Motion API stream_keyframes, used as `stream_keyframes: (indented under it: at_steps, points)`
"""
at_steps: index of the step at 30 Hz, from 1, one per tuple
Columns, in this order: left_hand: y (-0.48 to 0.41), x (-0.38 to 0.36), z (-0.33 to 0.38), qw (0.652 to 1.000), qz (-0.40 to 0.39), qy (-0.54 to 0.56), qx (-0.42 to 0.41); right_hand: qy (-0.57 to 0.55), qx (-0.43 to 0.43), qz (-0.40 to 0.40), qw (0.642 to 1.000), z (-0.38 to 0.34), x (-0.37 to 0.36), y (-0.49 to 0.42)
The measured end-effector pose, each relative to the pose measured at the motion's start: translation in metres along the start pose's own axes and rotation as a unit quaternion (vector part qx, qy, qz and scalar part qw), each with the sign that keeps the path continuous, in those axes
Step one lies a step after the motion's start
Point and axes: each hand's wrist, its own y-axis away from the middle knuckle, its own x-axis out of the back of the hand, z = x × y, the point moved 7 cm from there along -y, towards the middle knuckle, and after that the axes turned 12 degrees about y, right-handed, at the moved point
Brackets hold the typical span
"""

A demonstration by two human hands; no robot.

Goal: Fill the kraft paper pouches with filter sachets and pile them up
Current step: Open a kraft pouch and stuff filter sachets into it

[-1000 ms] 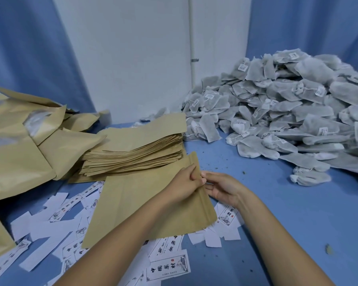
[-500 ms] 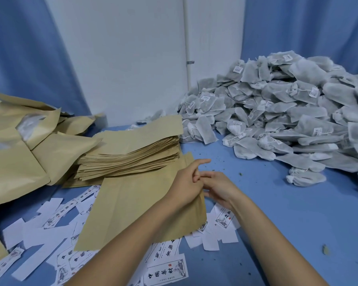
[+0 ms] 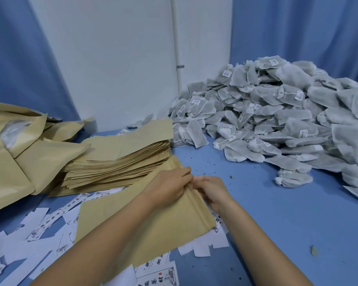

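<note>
- The pouch (image 3: 186, 219) lies flat near the table's (image 3: 287, 223) front edge, its right edge facing the sachets (image 3: 277, 120) heaped at the far right.
- The left hand (image 3: 170, 186) pinches that edge from above.
- The right hand (image 3: 213, 190), fingers curled, grips it alongside and is nearer the sachets.
</note>
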Motion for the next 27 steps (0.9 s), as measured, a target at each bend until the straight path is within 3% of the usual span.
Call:
stream_keyframes:
  at_steps: [6, 16, 23, 27]
  points:
    - [-0.007, -0.003, -0.002, 0.999, 0.003, 0.038, -0.023, 0.007, 0.0, 0.037, 0.999, 0.001, -0.003, 0.004]
    - [0.01, 0.009, -0.009, 0.983, 0.092, 0.149, -0.052, 0.038, -0.004, 0.03, 0.999, -0.003, -0.011, 0.004]
    - [0.017, 0.015, -0.017, 0.975, 0.14, 0.165, -0.042, 0.098, 0.052, 0.094, 0.989, -0.008, -0.02, 0.002]
    - [0.019, 0.025, -0.012, 0.973, 0.148, 0.16, -0.076, 0.129, 0.069, 0.134, 0.98, -0.013, -0.008, -0.003]
